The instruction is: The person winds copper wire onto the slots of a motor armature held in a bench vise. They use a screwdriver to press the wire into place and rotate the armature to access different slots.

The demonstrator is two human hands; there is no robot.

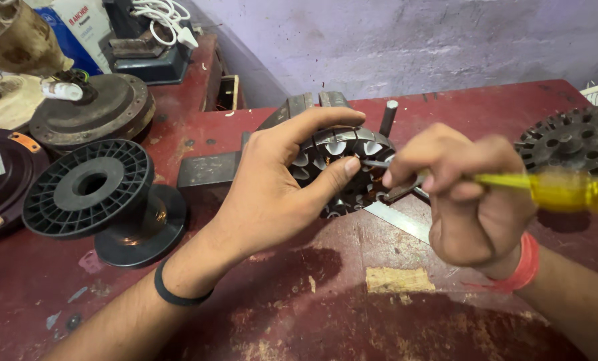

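**Hands at work on a stator held in a bench vise**

The round, slotted metal stator core with pale slot liners (342,167) stood gripped in a grey steel bench vise (245,157) near the middle of the worn red-painted workbench (326,314), toward its far edge. The left hand (272,194) was cupped over the stator's left side, forefinger laid across the top rim and thumb pressed against the face, fingers partly closed and steadying the core rather than lifting it. The right hand (463,200) was closed firmly round a yellow translucent-handled screwdriver (559,190), its metal shaft pointing left into the slots just beside the left thumb; the tip itself was hidden among the teeth.

By the look of it, the step in hand was working the slots of the core, seating or tucking something with the blade. Any further push would call for a light, well-aimed tip, since the thumb lay close to it and the liners appeared thin.

A black ribbed plastic spool (102,197) lay near the left edge, a dusty round motor housing (95,107) behind it, and a second dark slotted core (576,140) rested by the right edge.
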